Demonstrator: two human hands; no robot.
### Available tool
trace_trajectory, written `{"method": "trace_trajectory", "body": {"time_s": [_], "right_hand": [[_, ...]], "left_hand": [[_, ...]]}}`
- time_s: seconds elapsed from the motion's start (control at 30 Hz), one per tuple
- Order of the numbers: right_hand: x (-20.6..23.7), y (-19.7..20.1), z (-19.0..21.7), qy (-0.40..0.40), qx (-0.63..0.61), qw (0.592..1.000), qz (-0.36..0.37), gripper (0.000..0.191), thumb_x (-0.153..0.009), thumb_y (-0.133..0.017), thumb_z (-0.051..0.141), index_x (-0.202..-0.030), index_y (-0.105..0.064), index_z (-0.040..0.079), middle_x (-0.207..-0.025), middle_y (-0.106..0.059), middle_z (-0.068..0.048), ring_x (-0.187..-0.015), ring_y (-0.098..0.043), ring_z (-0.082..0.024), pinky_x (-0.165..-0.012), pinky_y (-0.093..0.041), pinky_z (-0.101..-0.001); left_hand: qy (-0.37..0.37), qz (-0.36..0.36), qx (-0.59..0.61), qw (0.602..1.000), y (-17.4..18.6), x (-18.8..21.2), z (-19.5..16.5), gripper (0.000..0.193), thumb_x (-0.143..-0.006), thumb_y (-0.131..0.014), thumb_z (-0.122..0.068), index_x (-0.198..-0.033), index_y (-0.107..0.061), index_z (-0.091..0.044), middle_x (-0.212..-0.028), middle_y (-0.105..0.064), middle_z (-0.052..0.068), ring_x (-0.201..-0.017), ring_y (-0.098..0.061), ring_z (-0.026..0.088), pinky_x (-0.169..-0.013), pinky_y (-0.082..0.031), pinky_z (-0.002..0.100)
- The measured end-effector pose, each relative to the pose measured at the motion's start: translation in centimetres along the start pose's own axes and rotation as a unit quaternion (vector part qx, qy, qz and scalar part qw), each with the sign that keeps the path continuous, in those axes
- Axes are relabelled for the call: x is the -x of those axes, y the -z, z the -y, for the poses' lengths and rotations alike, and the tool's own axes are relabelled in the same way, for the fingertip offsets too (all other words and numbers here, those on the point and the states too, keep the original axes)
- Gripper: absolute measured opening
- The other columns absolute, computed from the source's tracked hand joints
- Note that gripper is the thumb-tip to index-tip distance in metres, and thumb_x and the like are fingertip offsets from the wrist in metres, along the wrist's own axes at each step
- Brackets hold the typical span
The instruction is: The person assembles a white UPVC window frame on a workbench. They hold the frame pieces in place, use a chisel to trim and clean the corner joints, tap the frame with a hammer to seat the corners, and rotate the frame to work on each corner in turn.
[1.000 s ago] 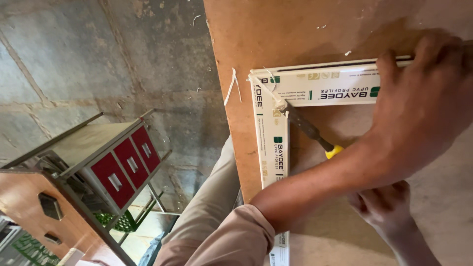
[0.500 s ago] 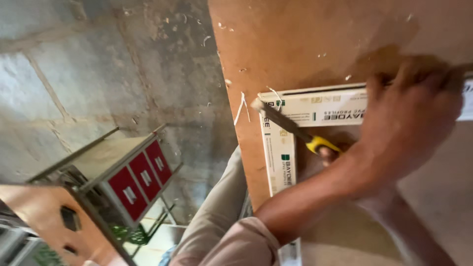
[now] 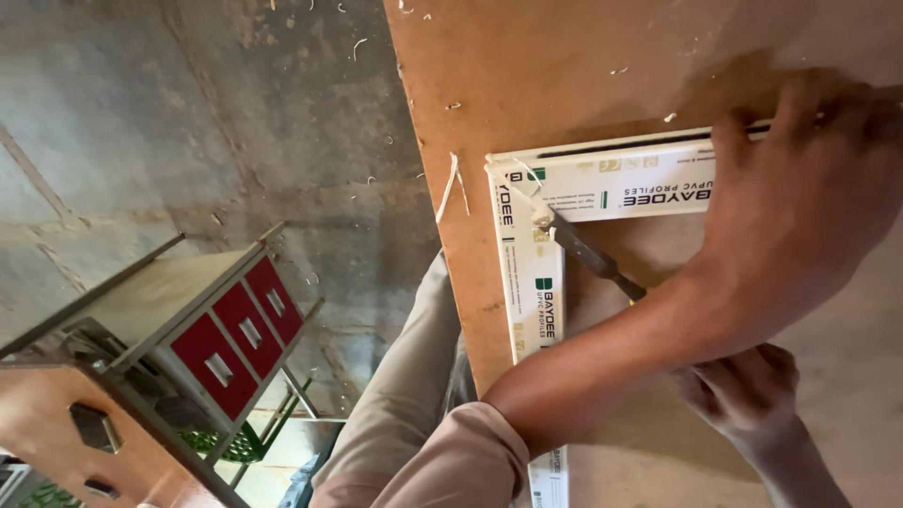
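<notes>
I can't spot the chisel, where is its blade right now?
In the head view, the chisel lies diagonally inside the white frame corner, tip at the joint, handle hidden under the forearm.

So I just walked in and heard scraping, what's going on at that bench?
A person is working on the corner of a white plastic frame that lies on a brown board. The left hand presses down on the frame's top bar. The right hand sits lower, under the left forearm, and seems to hold a chisel; its handle is hidden. The blade tip sits at the frame's inner corner. White shavings lie on the board's edge.
</notes>
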State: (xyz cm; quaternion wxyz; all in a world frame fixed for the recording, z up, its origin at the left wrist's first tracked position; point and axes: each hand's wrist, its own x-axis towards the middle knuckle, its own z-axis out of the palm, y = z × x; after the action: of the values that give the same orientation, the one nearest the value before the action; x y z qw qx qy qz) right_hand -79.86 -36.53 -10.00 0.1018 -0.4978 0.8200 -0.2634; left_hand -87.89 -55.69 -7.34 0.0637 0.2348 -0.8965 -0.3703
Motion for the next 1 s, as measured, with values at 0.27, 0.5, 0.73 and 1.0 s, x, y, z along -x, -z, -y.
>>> {"method": "trace_trajectory", "body": {"time_s": [0.27,0.5,0.73,1.0], "right_hand": [[-0.9,0.7,0.0,0.014,-0.004,0.999,0.029,0.016,-0.079,-0.082,0.008,-0.087,-0.070,0.002,-0.079,-0.068,-0.011,-0.066,-0.064,-0.030,-0.059,-0.050,-0.0420],[-0.3,-0.2,-0.7,0.008,-0.006,0.999,0.040,0.017,-0.072,-0.081,0.011,-0.085,-0.073,0.004,-0.084,-0.070,-0.013,-0.076,-0.067,-0.036,-0.073,-0.051,-0.0535],[-5.7,-5.2,-1.5,-0.004,-0.094,0.995,0.017,0.019,-0.076,-0.079,0.011,-0.094,-0.072,0.007,-0.094,-0.071,-0.012,-0.085,-0.068,-0.034,-0.079,-0.052,-0.0494],[2.1,-0.7,-1.6,-0.002,-0.013,1.000,0.002,0.017,-0.075,-0.080,0.008,-0.091,-0.073,0.008,-0.093,-0.072,-0.013,-0.085,-0.070,-0.034,-0.077,-0.053,-0.0456]], "left_hand": [[0.007,-0.003,0.004,1.000,-0.6,0.1,-0.3,0.033,-0.092,-0.067,-0.012,-0.124,-0.067,-0.003,-0.121,-0.068,0.006,-0.125,-0.052,0.023,-0.091,-0.046,0.049],[0.015,-0.009,-0.046,0.999,-0.4,-0.1,-1.2,0.024,-0.093,-0.066,-0.014,-0.113,-0.070,-0.003,-0.116,-0.070,0.008,-0.114,-0.057,0.023,-0.091,-0.045,0.051],[0.006,0.015,-0.044,0.999,0.3,-0.5,-0.8,0.029,-0.095,-0.063,-0.017,-0.121,-0.067,-0.005,-0.118,-0.069,0.008,-0.117,-0.059,0.022,-0.096,-0.045,0.055],[0.000,0.073,-0.022,0.997,0.6,0.7,0.6,0.039,-0.091,-0.066,-0.017,-0.129,-0.066,-0.006,-0.126,-0.066,0.007,-0.122,-0.057,0.022,-0.102,-0.045,0.055]]}}
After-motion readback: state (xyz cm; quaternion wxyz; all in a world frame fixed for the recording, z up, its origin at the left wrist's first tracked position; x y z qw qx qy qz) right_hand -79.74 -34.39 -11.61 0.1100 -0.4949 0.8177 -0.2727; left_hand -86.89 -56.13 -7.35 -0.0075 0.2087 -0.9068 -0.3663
